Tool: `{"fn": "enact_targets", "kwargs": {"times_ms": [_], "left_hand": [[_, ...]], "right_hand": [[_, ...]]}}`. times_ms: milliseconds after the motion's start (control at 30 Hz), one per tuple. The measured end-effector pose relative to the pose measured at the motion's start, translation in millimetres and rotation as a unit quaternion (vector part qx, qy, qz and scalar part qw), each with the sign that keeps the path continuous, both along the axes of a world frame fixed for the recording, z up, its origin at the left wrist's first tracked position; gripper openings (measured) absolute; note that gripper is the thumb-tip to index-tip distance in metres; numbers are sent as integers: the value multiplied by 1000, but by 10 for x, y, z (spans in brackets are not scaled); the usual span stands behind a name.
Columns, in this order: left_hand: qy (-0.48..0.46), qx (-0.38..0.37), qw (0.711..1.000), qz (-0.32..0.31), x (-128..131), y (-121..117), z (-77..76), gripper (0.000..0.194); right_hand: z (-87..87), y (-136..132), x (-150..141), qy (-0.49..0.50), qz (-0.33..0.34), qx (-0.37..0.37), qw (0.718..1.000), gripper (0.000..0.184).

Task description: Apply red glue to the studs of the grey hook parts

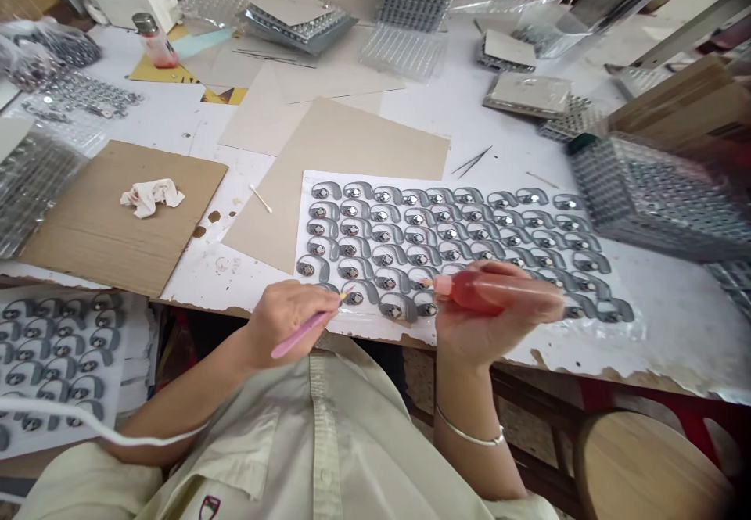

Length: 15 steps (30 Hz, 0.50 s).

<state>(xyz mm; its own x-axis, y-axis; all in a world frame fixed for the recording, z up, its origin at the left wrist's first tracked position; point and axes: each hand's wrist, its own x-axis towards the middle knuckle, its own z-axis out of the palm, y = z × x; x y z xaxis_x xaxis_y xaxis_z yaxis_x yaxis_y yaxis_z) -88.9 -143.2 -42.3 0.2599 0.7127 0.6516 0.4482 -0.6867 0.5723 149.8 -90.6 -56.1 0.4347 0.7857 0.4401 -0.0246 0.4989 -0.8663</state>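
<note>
My left hand (289,318) is closed around a slim pink-handled tool (302,334) with a fine yellowish tip; I cannot make out its exact kind. The tip is over a grey curved piece with a round stone-like centre at the near edge of the sheet. My right hand (475,332) grips a clear squeeze bottle (490,292) of red liquid, lying nearly sideways, its nozzle pointing left above the pieces. Rows of these grey pieces (384,234) cover the white sheet (305,191) in front of me.
Crumpled tissue (151,196) sits on a cardboard piece (111,231) at left. A cotton swab (261,199) and tweezers (472,162) lie beyond my hands. Stacked trays (657,199) stand at right. Another small bottle (155,40) is at the back left. A round stool (651,465) is lower right.
</note>
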Motion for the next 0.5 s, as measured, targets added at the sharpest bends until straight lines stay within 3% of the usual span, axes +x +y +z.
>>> {"fn": "enact_targets", "kwargs": {"times_ms": [133, 267, 500], "left_hand": [[45, 48, 998, -4, 93, -108, -21, 16], [74, 65, 995, 9, 134, -150, -79, 14], [93, 82, 992, 29, 173, -164, -96, 12]], "right_hand": [[62, -7, -65, 12, 90, -39, 995, 32], [90, 19, -167, -20, 89, -12, 996, 26], [136, 21, -393, -65, 103, 26, 992, 37]]}}
